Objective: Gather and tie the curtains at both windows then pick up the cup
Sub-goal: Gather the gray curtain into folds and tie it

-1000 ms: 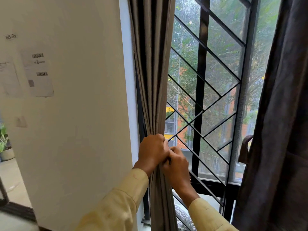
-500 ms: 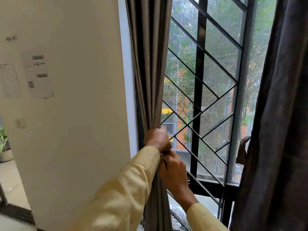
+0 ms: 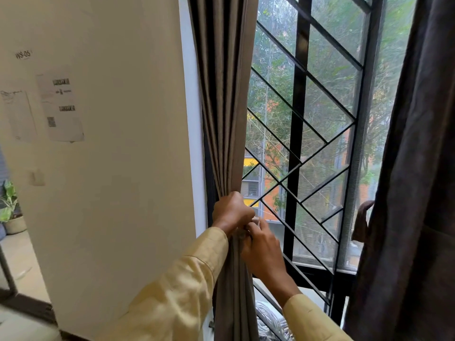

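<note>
My two hands meet on one taupe curtain, gathered into a tight bundle at the window's left edge, beside the cream wall. My left hand is clenched in a fist around the bundle. My right hand, touching it just below, curls its fingers in to pinch the same folds. A second, darker curtain hangs at the right. Between the two curtains stands one black window grille with diagonal bars. Two paper sheets are stuck on the wall at left, and one potted plant stands far left.
</note>
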